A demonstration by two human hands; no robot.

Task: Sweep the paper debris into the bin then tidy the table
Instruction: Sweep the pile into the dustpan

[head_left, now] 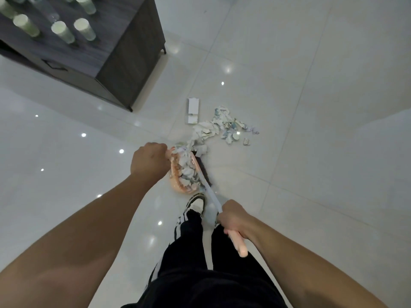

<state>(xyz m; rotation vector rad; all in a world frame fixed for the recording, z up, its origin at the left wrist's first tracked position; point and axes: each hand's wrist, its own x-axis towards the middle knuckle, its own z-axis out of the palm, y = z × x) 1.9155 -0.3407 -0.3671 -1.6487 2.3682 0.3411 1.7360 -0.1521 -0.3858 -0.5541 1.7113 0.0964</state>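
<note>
- Right hand [232, 218] grips the broom handle [213, 196].
- Left hand [150, 162], fist closed, holds the pink dustpan [178, 178], already heaped with paper.
- Remaining paper debris [224, 127] lies beyond, beside a white box [193, 110]: sweeping is midway; next, likely draw that pile in.
- Table [89, 41] untidied.

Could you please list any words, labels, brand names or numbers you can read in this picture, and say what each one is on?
No text can be read anywhere in this view.
White box on the floor: no print can be made out.
Torn paper scraps: coloured patches only, too small and blurred to read.
Green-and-white cylinders on the dark cabinet: no legible label.
Shoe and striped trousers: no readable brand.
</note>
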